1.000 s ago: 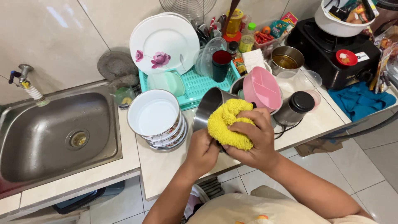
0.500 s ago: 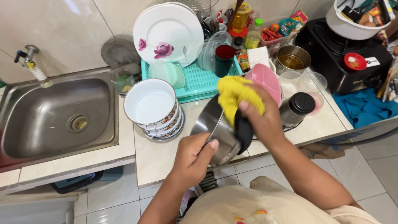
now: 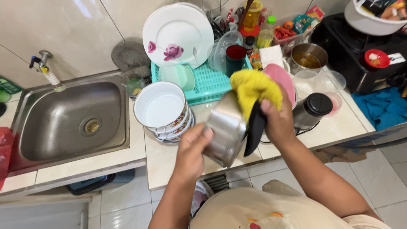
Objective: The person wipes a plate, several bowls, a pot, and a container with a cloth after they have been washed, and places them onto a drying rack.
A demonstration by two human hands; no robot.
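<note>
My left hand (image 3: 191, 148) grips a steel pot (image 3: 227, 129) by its lower side, tilted above the counter edge. My right hand (image 3: 277, 121) presses a yellow cloth (image 3: 254, 87) against the pot's rim, next to its black handle (image 3: 254, 131). A stack of white bowls (image 3: 163, 110) stands just left of the pot.
A steel sink (image 3: 68, 121) with a tap (image 3: 42, 63) lies at the left. A teal drying rack (image 3: 203, 80) holds a flowered white plate (image 3: 178, 36) and a dark cup (image 3: 235, 57). A pink plate (image 3: 284, 82), a black-lidded jar (image 3: 313, 110), a steel pot of liquid (image 3: 307, 57) and a black stove (image 3: 373, 59) are at the right.
The pot has been turned and tilted further in my hands. The yellow cloth has moved from the pot's front up to its rim.
</note>
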